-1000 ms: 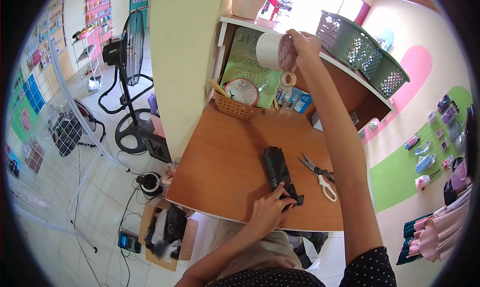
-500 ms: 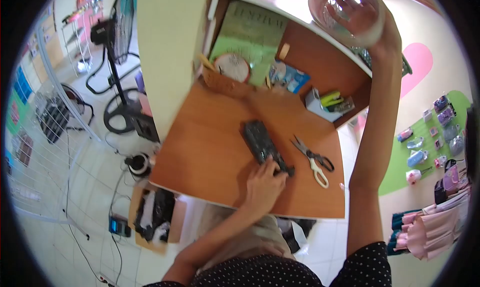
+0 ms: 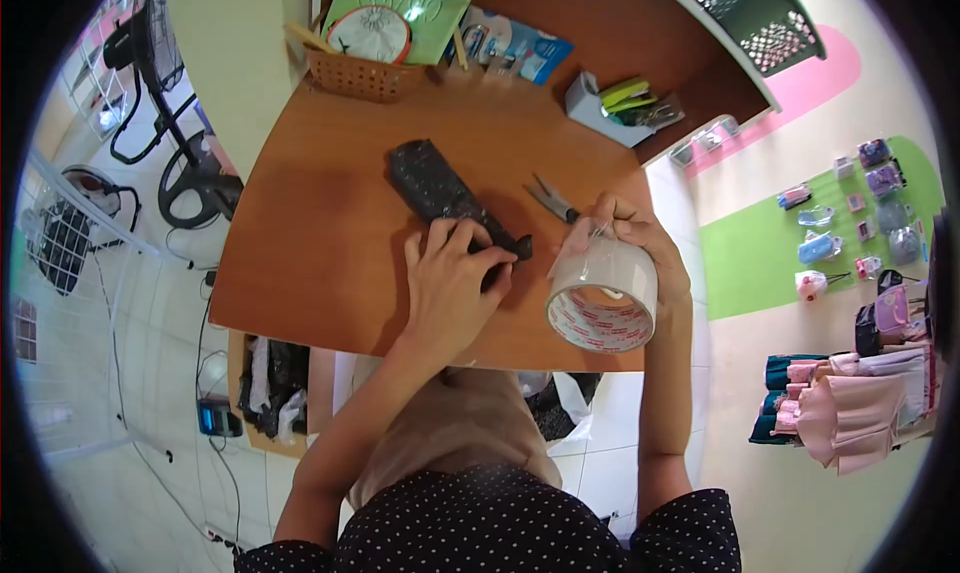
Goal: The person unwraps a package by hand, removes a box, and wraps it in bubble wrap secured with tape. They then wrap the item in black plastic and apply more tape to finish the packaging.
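A black plastic-wrapped package (image 3: pixel 430 178) lies slantwise on the brown desk (image 3: pixel 300 233). My left hand (image 3: pixel 450 283) is closed on its near, narrow end, thumb and fingers pinching the plastic against the desk. Above the desk's right side, my right hand (image 3: pixel 645 238) grips a wide roll of clear packing tape (image 3: pixel 605 273) by its upper edge. The roll's open core, with red print inside, faces me. Scissors (image 3: pixel 552 199) lie just beyond the roll, their blades and pivot showing while the handles are mostly hidden behind it.
A woven basket (image 3: pixel 365 77) holding a round white item stands at the desk's back left. A grey-white box (image 3: pixel 600 113) with yellow-green tools sits at the back right. A green perforated basket (image 3: pixel 770 38) is on the shelf above. Below left is an open carton (image 3: pixel 240 373).
My right hand has come down from the shelf top to the desk with the tape roll. My left hand stays at the package's near end. The camera view has tilted downward.
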Motion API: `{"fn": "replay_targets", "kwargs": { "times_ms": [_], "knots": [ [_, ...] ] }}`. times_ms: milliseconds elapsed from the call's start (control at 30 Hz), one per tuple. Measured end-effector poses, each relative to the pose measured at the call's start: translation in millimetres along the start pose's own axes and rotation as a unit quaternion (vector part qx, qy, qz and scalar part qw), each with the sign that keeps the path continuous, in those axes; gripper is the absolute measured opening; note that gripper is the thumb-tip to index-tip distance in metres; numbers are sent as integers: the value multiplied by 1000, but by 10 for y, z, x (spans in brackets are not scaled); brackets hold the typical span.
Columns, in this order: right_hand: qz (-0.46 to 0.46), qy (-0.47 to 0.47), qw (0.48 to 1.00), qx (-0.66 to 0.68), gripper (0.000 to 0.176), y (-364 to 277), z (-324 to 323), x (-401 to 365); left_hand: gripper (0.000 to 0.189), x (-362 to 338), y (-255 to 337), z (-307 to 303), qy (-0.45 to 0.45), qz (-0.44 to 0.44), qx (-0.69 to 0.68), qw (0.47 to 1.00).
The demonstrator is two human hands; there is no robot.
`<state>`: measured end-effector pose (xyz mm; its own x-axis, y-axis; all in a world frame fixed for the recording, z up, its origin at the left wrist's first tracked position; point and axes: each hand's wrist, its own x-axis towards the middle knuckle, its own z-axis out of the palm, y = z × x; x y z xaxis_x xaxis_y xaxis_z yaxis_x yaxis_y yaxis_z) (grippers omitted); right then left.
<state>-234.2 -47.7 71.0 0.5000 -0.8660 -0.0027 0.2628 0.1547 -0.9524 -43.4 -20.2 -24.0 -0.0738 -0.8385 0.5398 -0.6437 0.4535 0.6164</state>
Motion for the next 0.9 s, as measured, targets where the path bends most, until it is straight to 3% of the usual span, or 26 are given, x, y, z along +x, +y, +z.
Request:
{"fn": "replay_targets", "kwargs": {
  "times_ms": [100, 233, 333, 567, 633, 733, 900],
  "knots": [
    [67, 32, 997, 16, 15, 149, -110, -65, 12, 66, -4, -124, -84, -9, -19, 996],
    [126, 94, 987, -20, 15, 322, -176, -81, 12, 103, -53, -132, -97, -1, -22, 995],
    [121, 116, 986, 16, 14, 360, -23, -36, 15, 131, -23, -187, -125, -25, -50, 991],
    [145, 76, 986, 43, 12, 478, -107, -21, 19, 145, -9, -115, -131, -72, -49, 988],
    [207, 146, 967, -29, 10, 479, -118, -78, 18, 140, -9, -97, -132, -84, -55, 986],
    [252, 89, 958, -105, 8, 420, -165, -152, 14, 132, 1, -100, -112, -73, -52, 990],
    [237, 68, 967, -66, 17, 421, -78, -270, 15, 133, 22, -75, -98, -80, -17, 992]
  ]
}}
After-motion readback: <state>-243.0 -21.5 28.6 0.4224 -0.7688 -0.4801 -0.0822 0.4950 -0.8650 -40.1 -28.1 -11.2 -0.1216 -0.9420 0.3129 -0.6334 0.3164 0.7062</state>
